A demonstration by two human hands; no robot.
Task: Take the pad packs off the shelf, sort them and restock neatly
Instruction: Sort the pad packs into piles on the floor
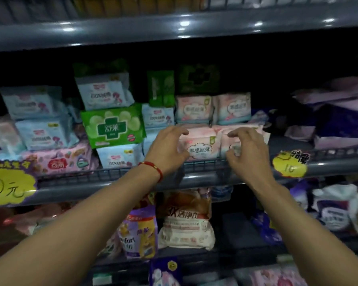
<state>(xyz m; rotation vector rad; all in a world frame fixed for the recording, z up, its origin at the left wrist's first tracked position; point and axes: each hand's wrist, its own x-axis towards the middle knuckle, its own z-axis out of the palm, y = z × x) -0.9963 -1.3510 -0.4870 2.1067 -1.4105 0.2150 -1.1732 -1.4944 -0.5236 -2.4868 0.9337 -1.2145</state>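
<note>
Two pink pad packs stand side by side at the shelf's front rail [205, 178]. My left hand [167, 145], with a red bracelet on the wrist, curls round the left pink pack [203, 149], fingers over its top and thumb low on its face. My right hand [248, 149] curls the same way round the right pink pack [228, 144]. Two more pink packs [193, 109] stand behind them. To the left lie a green pack [113, 125] and several light blue packs [35, 134], stacked unevenly.
Yellow price tags hang on the rail at left [8, 186] and right [289, 164]. Purple packs [339, 112] pile up at the shelf's right end. The shelf below holds detergent bags [186, 219]. Another shelf edge [174, 32] runs close overhead.
</note>
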